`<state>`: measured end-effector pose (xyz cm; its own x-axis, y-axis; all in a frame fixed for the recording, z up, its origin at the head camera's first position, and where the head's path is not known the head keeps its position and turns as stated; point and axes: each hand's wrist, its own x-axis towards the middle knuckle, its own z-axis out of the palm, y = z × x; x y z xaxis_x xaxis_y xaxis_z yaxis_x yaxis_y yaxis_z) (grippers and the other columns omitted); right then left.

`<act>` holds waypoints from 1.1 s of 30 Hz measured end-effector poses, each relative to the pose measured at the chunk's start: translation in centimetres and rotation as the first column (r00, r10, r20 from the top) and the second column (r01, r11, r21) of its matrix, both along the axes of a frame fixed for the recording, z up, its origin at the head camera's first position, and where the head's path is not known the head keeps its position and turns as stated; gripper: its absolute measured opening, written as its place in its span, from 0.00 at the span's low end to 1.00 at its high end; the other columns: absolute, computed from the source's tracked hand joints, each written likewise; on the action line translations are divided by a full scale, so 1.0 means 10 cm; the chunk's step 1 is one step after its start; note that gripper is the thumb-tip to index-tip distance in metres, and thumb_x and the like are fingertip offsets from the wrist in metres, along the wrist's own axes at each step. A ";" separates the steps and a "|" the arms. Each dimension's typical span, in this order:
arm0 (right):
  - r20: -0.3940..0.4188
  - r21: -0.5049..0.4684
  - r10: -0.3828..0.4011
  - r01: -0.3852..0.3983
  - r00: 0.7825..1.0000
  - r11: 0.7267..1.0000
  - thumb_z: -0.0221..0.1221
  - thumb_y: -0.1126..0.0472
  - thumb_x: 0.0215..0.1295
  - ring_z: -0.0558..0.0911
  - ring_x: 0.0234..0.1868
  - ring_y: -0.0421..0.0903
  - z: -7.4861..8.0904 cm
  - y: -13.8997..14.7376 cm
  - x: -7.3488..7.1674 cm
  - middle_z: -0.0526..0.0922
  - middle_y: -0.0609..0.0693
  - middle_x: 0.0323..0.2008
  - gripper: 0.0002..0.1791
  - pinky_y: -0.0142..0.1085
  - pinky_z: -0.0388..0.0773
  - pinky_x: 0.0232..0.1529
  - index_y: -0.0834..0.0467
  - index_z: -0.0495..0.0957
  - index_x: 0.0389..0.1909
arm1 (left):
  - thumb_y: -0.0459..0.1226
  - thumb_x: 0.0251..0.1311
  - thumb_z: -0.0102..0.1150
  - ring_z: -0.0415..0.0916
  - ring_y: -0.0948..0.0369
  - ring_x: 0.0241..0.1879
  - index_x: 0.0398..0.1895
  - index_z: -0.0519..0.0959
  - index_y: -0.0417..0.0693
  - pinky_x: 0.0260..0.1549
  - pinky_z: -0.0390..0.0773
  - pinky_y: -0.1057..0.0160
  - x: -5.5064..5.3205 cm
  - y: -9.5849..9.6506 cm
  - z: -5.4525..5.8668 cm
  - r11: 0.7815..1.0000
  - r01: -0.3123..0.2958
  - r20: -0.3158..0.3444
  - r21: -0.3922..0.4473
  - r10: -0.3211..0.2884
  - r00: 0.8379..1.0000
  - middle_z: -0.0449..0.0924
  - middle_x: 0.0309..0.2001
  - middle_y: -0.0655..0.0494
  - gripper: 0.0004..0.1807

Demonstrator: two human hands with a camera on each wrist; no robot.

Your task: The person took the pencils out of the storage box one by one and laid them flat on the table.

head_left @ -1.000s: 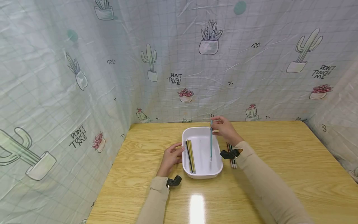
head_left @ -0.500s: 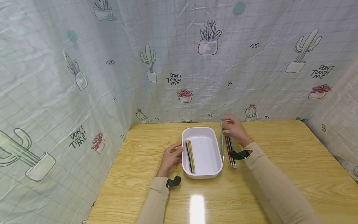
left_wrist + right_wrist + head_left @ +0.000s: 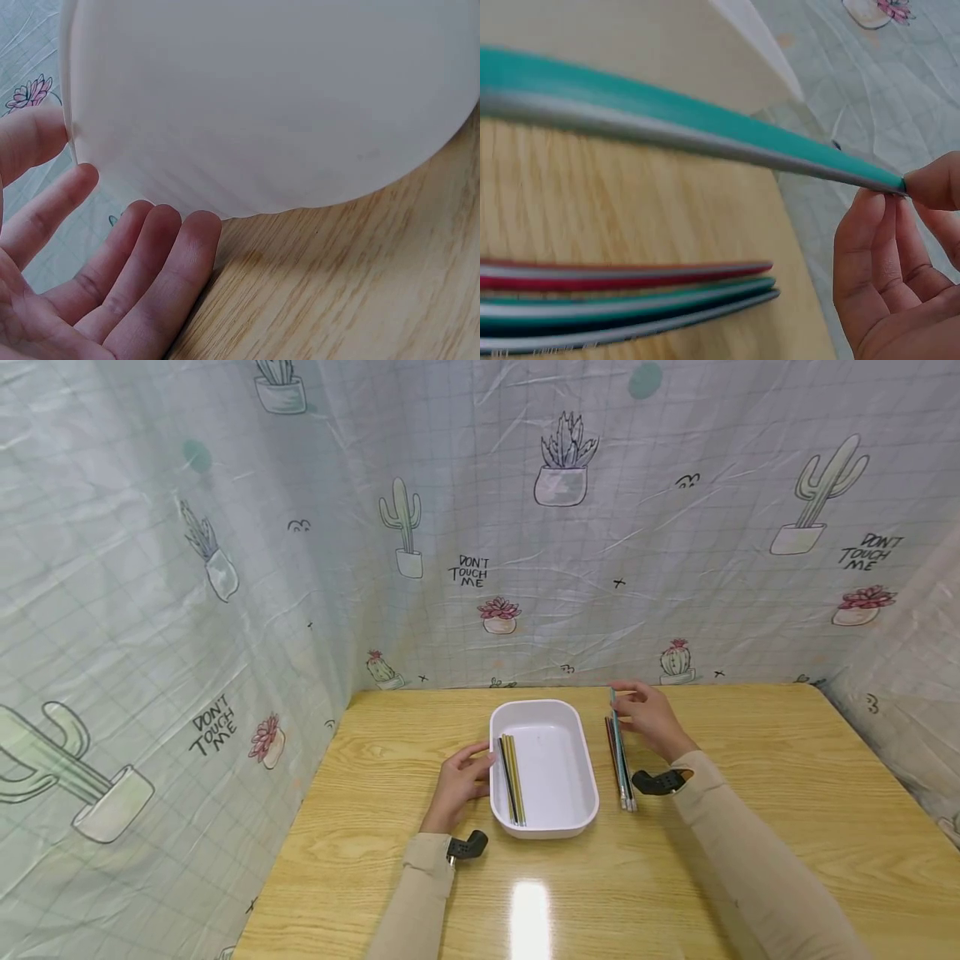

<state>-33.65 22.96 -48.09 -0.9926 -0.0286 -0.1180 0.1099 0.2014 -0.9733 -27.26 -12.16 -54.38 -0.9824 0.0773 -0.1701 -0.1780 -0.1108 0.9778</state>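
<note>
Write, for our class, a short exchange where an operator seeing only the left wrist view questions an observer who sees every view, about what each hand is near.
Operator: I see the left hand touching the outside of a white box. What is in it?
Observer: Yellow pencils and a black one, along its left side.
Operator: The right hand is out of my view. What is it holding?
Observer: A teal pencil, pinched at one end.
</note>
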 end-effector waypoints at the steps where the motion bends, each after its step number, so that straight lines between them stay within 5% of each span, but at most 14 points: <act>1: 0.001 -0.001 -0.003 0.003 1.000 1.000 0.54 0.59 0.78 0.79 0.45 0.44 -0.02 0.02 0.00 0.74 0.52 0.49 0.24 0.32 0.86 0.43 0.57 0.67 0.71 | 0.42 0.67 0.67 0.85 0.62 0.38 0.66 0.78 0.47 0.36 0.90 0.62 0.00 0.00 0.00 1.000 -0.001 0.000 0.000 0.001 1.000 0.82 0.49 0.43 0.25; 16: 0.001 0.041 -0.021 0.021 1.000 0.999 0.53 0.60 0.78 0.81 0.41 0.38 -0.21 0.20 0.03 0.75 0.53 0.48 0.25 0.31 0.86 0.42 0.62 0.65 0.72 | 0.42 0.68 0.66 0.85 0.61 0.39 0.66 0.78 0.48 0.36 0.90 0.61 -0.01 -0.01 0.00 1.000 0.001 0.003 -0.018 -0.001 1.000 0.82 0.48 0.46 0.25; 33: 0.008 0.215 -0.050 0.047 0.999 0.975 0.53 0.62 0.77 0.78 0.36 0.40 -0.41 0.26 -0.02 0.77 0.52 0.43 0.24 0.29 0.81 0.35 0.64 0.69 0.70 | 0.40 0.69 0.64 0.85 0.60 0.39 0.66 0.78 0.47 0.36 0.90 0.62 -0.01 0.00 0.01 1.000 -0.001 0.006 -0.021 0.001 1.000 0.82 0.47 0.45 0.23</act>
